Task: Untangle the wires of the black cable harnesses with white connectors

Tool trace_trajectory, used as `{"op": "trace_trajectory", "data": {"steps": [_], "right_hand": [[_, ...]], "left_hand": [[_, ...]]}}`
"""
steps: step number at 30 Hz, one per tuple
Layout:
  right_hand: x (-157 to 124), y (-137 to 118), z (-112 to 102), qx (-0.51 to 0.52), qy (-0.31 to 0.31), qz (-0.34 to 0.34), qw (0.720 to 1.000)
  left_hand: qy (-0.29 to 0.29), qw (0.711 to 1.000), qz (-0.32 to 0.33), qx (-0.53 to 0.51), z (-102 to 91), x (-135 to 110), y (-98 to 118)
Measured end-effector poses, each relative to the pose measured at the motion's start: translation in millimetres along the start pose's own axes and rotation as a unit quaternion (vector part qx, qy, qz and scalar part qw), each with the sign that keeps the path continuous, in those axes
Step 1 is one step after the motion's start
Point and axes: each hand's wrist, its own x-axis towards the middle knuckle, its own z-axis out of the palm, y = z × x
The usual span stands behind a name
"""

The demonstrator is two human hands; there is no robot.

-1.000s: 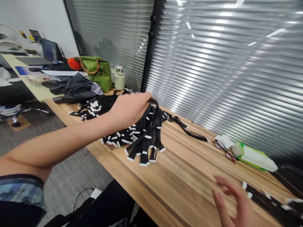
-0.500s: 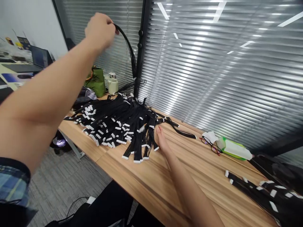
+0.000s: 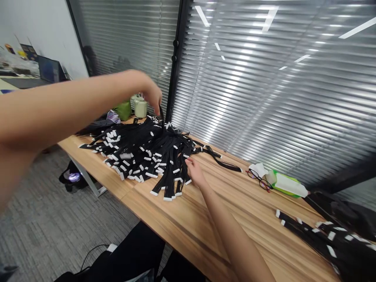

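Observation:
A big heap of black wire bundles with white connectors at their ends [image 3: 141, 150] lies spread on the wooden table [image 3: 217, 213]. My left hand [image 3: 151, 96], blurred, reaches over the back of the heap with its fingers closed on one black wire bundle [image 3: 162, 115], which hangs down into the pile. My right hand [image 3: 195, 172] is at the heap's right edge, its fingers drawn together beside a white connector end. Whatever may be between those fingertips is hidden. Several wire ends fan out at the front, left of my right hand.
Loose wires [image 3: 226, 163] trail right of the heap. Glasses [image 3: 260, 180] and a green-and-white tissue pack [image 3: 288, 184] lie near the window blinds. More black wire bundles [image 3: 320, 239] lie at the right. A jar [image 3: 140, 107] and a green bag [image 3: 123, 110] stand behind the heap.
My left hand has come down and to the right, lowering the wire bundle from high above onto the heap. My right hand has shifted slightly left, its outstretched fingers now drawn in.

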Motion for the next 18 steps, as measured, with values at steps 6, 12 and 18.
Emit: {"op": "trace_trajectory", "data": {"steps": [6,12,18], "right_hand": [[-27,-26,-14,-0.117,-0.005,-0.013,0.993],[-40,-25,-24,-0.247,-0.064,0.112,0.960],[-47,-62,-71,-0.193,-0.044,0.069,0.978]], "left_hand": [[-0.214,0.972,0.099,0.006,92.3,-34,69],[-0.180,0.977,0.100,0.049,158.0,-62,81],[-0.043,0.977,0.203,-0.046,184.2,-98,91]]}}
